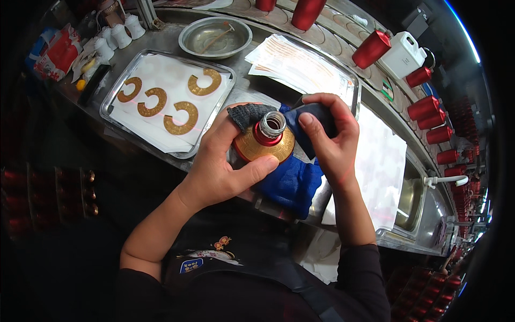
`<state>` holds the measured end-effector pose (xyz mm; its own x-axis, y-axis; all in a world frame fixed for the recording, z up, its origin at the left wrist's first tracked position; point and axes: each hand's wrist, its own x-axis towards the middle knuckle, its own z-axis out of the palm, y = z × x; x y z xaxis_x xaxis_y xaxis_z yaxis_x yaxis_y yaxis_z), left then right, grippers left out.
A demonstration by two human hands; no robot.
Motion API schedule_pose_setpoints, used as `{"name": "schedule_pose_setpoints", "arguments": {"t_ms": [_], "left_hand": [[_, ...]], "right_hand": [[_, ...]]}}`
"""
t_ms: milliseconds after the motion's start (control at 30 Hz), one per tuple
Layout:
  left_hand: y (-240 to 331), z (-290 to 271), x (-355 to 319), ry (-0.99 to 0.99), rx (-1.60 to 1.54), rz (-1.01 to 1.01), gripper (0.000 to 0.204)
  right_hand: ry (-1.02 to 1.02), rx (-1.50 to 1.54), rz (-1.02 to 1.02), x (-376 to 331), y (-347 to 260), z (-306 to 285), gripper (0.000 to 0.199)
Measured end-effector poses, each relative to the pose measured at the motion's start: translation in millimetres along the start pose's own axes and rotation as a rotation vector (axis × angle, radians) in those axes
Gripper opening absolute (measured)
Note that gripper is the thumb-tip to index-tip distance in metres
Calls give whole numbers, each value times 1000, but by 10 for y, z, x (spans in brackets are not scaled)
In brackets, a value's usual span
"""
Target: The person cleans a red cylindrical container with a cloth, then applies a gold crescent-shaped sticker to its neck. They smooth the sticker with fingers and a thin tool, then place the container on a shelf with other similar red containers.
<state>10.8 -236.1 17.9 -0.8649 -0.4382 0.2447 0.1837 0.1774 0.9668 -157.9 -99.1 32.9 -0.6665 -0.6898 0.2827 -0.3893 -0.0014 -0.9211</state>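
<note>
My left hand is wrapped round a red bottle with a gold patterned band on its shoulder and an open, silvery threaded neck facing up. Dark knitted fabric covers a finger of this hand beside the neck. Between thumb and fingers of my right hand is a dark, flat, smooth pad, its edge up against the right side of the bottle's shoulder. A crumpled blue cloth lies beneath the bottle. The bottle's lower body is hidden from above.
Several gold C-shaped pieces lie on white paper in a metal tray to the left. Behind stands a metal bowl of liquid. Printed sheets fill another tray. Red bottles stand along a conveyor; a sink is right.
</note>
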Motion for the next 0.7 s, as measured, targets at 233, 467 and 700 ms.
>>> {"name": "schedule_pose_setpoints", "arguments": {"t_ms": [233, 467, 700], "left_hand": [[-31, 7, -25, 41, -30, 75, 53], [-31, -116, 11, -65, 119, 173, 66], [-73, -193, 12, -176, 144, 62, 89]], "right_hand": [[192, 112, -65, -198, -34, 68, 25], [24, -160, -530, -292, -119, -72, 30], [-236, -313, -720, -87, -308, -172, 24]]}}
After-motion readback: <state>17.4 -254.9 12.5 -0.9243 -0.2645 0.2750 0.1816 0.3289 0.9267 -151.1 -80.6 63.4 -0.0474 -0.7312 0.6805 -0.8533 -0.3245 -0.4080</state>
